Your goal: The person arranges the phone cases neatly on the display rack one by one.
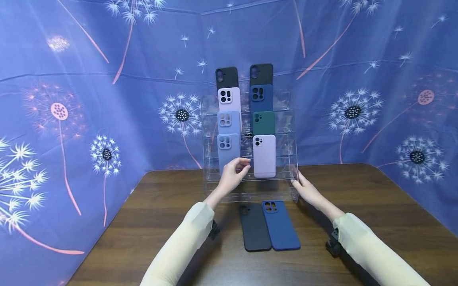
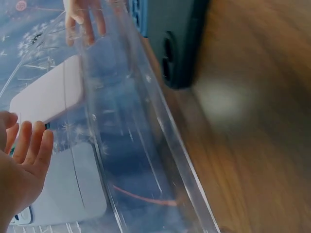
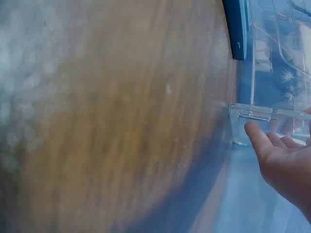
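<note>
A clear tiered stand [image 1: 261,196] holds two columns of phone cases. The left column has a black case [image 1: 229,80], a lilac case [image 1: 229,107] and two light blue cases, the lower [image 1: 229,155] in front. On the right are a black case [image 1: 264,77], a navy case [image 1: 262,104], a green case [image 1: 265,126] and a pale pink case [image 1: 264,161]. My left hand [image 1: 231,176], fingers loosely bent, hovers before the lower light blue case and holds nothing. Beside the stand's right side panel, my right hand [image 1: 310,192] rests with its thumb against the clear edge.
A black case [image 1: 255,228] and a blue case [image 1: 282,228] lie side by side on the wooden table [image 1: 143,238], in front of the stand. Behind the table hangs a blue cloth [image 1: 154,79] with a dandelion print.
</note>
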A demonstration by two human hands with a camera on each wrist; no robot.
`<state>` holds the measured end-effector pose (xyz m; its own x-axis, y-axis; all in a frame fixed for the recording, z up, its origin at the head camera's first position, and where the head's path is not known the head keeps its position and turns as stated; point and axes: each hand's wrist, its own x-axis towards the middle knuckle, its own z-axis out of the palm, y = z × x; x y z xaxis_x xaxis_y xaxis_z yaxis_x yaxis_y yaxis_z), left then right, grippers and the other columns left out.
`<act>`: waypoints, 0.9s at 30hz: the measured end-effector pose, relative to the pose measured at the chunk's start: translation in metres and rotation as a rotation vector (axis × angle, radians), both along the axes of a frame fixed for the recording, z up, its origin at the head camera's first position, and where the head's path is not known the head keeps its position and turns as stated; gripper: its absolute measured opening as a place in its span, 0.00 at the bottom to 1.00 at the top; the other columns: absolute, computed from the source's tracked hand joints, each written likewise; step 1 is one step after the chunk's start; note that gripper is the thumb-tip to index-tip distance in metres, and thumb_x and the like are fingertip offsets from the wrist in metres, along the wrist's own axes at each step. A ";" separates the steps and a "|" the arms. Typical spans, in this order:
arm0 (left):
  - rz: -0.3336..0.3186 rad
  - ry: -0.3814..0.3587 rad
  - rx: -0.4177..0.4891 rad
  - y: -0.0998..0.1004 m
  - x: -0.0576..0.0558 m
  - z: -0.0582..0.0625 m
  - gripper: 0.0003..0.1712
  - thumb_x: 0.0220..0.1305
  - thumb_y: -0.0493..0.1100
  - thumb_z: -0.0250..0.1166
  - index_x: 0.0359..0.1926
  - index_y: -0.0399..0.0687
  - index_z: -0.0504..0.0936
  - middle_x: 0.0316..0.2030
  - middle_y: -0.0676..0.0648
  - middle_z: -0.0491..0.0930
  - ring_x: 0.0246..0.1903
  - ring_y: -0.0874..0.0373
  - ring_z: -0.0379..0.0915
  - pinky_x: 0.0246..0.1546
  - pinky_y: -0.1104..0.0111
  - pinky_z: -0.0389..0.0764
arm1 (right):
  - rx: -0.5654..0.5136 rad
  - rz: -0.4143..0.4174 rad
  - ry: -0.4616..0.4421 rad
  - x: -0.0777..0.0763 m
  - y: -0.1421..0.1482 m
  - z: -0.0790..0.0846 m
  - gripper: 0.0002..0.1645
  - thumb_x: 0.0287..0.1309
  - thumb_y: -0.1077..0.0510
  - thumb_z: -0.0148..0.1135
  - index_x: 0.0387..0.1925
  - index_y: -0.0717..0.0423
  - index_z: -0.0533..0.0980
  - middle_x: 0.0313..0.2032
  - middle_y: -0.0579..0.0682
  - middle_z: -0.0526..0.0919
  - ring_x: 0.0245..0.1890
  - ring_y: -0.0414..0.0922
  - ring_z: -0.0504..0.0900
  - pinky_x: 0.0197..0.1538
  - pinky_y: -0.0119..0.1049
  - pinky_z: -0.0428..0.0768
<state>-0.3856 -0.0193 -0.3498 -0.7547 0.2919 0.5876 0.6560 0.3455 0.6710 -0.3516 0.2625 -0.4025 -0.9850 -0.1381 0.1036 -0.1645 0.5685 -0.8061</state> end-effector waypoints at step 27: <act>-0.213 -0.218 -0.419 -0.032 0.045 -0.037 0.12 0.64 0.41 0.61 0.46 0.41 0.80 0.41 0.47 0.84 0.38 0.61 0.80 0.41 0.75 0.79 | -0.006 0.023 0.006 0.000 0.001 -0.001 0.38 0.72 0.49 0.37 0.73 0.50 0.33 0.70 0.70 0.44 0.68 0.68 0.49 0.65 0.63 0.54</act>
